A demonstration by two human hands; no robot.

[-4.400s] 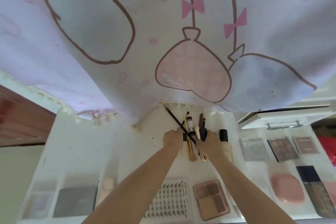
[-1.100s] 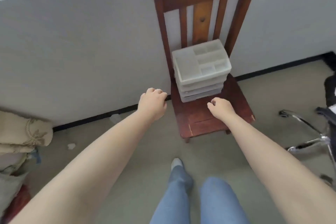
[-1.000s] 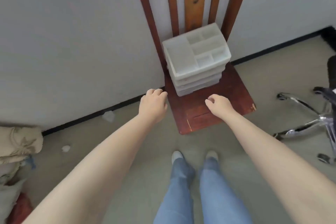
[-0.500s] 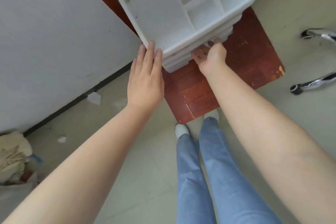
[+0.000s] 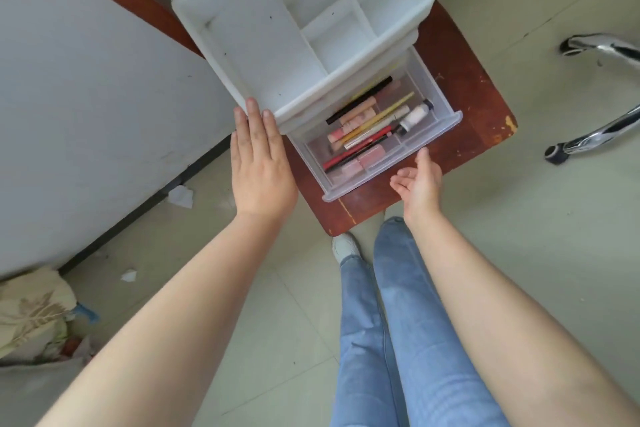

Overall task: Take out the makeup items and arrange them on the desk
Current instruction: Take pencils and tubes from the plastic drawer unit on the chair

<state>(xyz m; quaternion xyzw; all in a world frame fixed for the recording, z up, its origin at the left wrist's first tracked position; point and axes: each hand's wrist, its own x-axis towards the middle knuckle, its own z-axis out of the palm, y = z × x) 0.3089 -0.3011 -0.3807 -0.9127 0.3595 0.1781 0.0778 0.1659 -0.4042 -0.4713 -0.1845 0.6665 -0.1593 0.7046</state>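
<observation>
A white plastic organiser [image 5: 242, 42] with empty top compartments stands on a wooden chair seat [image 5: 467, 108]. Its clear drawer [image 5: 429, 130] is pulled out and holds several pencils, tubes and pink items, among them a red pencil [image 5: 356, 148] and a small white bottle [image 5: 414, 118]. My left hand [image 5: 261, 167] lies flat, fingers straight, with its fingertips against the organiser's near left corner. My right hand [image 5: 419, 180] hovers palm up just in front of the drawer's front edge, fingers relaxed, holding nothing.
A white wall [image 5: 86, 80] rises to the left of the chair. An office chair's chrome legs and castors [image 5: 595, 135] stand at the right. Bundled fabric [image 5: 31, 315] and paper scraps [image 5: 180, 196] lie on the floor at left. My legs in jeans [image 5: 398, 322] are below.
The drawer has slid out of the organiser, showing its contents. My right hand has left the drawer front and now hovers palm up. My left hand stays against the corner.
</observation>
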